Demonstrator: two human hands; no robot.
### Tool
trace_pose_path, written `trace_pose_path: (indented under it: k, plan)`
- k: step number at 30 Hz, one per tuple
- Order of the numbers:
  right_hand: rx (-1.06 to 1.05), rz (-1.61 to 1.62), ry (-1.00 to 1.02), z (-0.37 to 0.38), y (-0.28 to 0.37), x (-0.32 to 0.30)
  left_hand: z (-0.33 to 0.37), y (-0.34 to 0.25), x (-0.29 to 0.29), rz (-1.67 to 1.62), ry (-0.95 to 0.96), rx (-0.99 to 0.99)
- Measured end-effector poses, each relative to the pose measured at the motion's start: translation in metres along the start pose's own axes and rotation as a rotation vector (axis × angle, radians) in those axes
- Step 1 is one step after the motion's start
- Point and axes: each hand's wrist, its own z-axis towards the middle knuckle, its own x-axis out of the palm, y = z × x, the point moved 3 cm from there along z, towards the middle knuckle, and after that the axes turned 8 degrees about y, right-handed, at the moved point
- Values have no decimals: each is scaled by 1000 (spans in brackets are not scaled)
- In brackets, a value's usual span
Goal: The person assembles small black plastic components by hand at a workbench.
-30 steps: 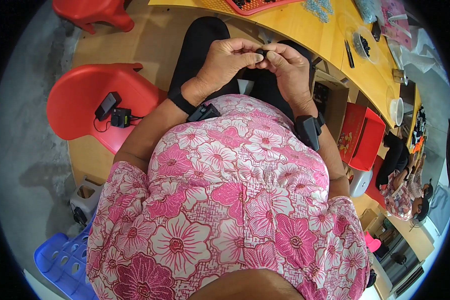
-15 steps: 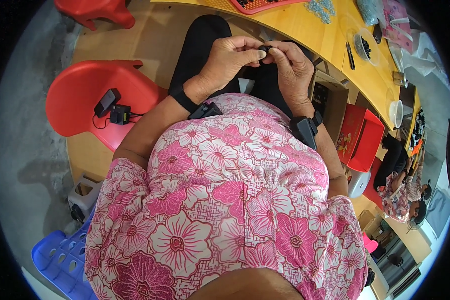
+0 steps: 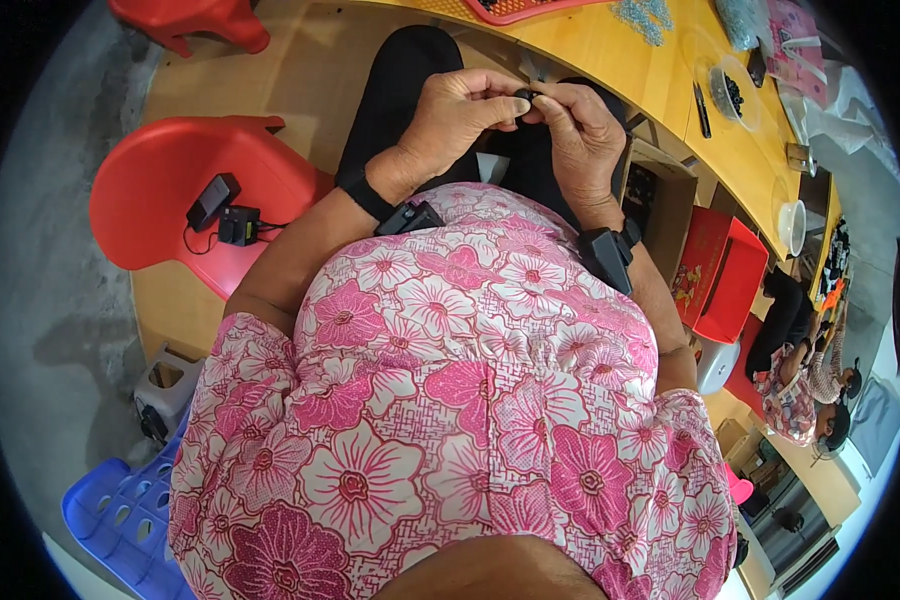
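Observation:
A small round black part (image 3: 526,96), too small to name more exactly, sits between my two hands above my lap. The thumb and forefinger of my left hand (image 3: 448,125) pinch it from the left. From the other side my right hand (image 3: 585,135) closes its thumb and fingertips on the same part. Fingers cover most of it, so its full shape is hidden. Both hands are close together, just short of the yellow table's (image 3: 650,75) edge.
On the table are a red tray (image 3: 535,12), clear bluish pieces (image 3: 642,20), a clear bowl (image 3: 718,85) of black parts and a dark slim tool (image 3: 701,110). A red chair (image 3: 150,190) holding black devices stands left; a red box (image 3: 725,280) is right. People sit far right.
My hands keep their pinch on the black part, with only a slight shift of the fingers. The whole view has moved a little.

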Motion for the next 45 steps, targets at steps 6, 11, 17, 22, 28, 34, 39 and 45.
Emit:
trace_pose_path:
  k: [6, 11, 17, 22, 28, 34, 39, 45]
  plan:
    - [-120, -185, 105, 7, 10, -9, 2, 3, -1, 59, 38, -25]
    - [-41, -92, 177, 7, 9, -8, 2, 5, -2, 7, 23, -64]
    - [135, 202, 205, 8, -1, -6, 0, 6, -2, 6, 31, -69]
    - [218, 337, 122, 1, -4, 0, 1, 6, 1, -6, -6, -52]
    - [59, -3, 72, 1, -3, -1, 2, 7, -1, 21, 1, -58]
    - [-49, -145, 88, 4, 2, -2, 1, 7, -3, -52, 32, -93]
    - [-103, -232, 82, 6, 7, -1, 1, 9, -3, -54, 26, -95]
    - [58, 121, 126, 5, -1, 0, 1, 8, -2, -157, 9, -100]
